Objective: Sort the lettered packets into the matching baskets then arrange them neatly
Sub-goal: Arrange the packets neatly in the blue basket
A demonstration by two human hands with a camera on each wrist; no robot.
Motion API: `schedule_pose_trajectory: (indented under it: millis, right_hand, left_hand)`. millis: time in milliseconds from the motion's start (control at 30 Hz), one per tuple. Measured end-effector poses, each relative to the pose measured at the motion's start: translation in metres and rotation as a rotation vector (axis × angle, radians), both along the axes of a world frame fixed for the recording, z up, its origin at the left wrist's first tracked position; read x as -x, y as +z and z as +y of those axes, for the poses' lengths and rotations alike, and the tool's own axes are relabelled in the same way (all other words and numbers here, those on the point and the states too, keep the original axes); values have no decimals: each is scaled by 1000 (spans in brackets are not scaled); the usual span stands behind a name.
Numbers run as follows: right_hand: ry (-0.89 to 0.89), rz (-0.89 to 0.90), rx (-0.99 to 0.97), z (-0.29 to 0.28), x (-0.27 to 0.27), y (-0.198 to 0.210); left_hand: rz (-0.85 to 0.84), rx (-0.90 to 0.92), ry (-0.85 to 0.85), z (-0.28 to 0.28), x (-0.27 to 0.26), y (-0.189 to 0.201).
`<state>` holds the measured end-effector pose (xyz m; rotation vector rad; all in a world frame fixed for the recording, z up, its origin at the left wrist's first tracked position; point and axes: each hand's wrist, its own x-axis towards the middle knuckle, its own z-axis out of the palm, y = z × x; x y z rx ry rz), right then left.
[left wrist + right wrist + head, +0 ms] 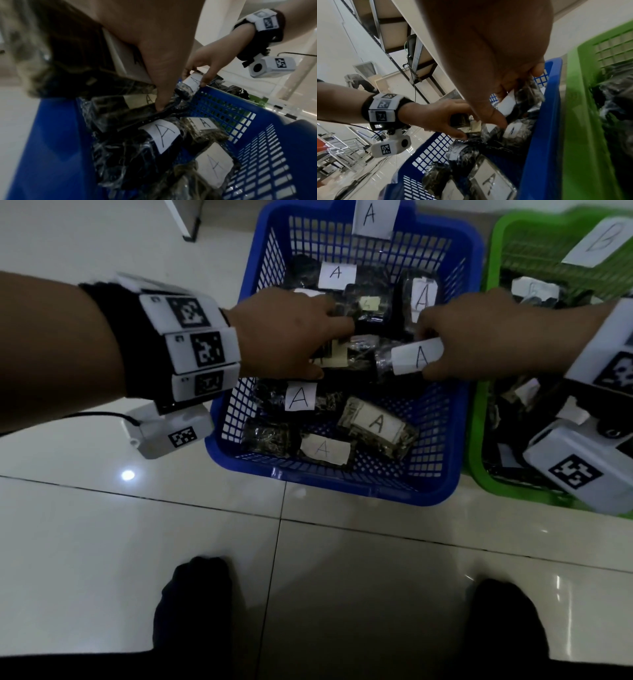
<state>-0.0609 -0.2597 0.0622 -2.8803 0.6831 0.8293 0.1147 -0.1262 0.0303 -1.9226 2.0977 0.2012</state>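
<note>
Seemingly sorting is done; both hands tidy the blue basket (pixel 462 419): left hand (pixel 284 337) and right hand (pixel 479 337) fingers each pinching an A packet (pixel 416 358).

My head camera looking straight down on the blue basket (pixel 342 484), both wrist cameras close inside it, all 3 views sharing its packets

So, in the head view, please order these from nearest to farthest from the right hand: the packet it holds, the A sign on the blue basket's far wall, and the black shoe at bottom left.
1. Packet, pinched by the right hand.
2. A sign, top middle.
3. Black shoe, bottom left.
</note>
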Motion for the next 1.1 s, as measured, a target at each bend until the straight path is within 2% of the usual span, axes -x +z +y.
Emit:
schedule_pose_trajectory:
  millis: [67, 167, 333, 500, 600, 767, 867, 967, 1100]
  right_hand:
    - [8, 45, -80, 3, 0, 0]
    - [25, 21, -151, 12, 0, -5]
    - [115, -43, -75, 26, 10, -16]
    - [150, -196, -8, 37, 22, -24]
    - [153, -175, -5, 34, 18, -31]
    - [103, -135, -105, 36, 16, -45]
    - [101, -117, -99, 35, 15, -51]
    - [84, -153, -101, 32, 18, -52]
    - [106, -216, -145, 34, 25, -44]
  left_hand:
    - [63, 30, 49, 1, -3, -2]
    - [111, 47, 113, 1, -6, -3]
    - [116, 71, 170, -1, -6, -5]
    - [161, 53, 202, -4, -7, -7]
    - [149, 42, 201, -4, -5, -6]
    - [128, 14, 196, -4, -5, -6]
    - [104, 16, 158, -2, -3, -2]
    - [58, 4, 40, 0, 4, 2]
    - [55, -185, -193, -4, 16, 4]
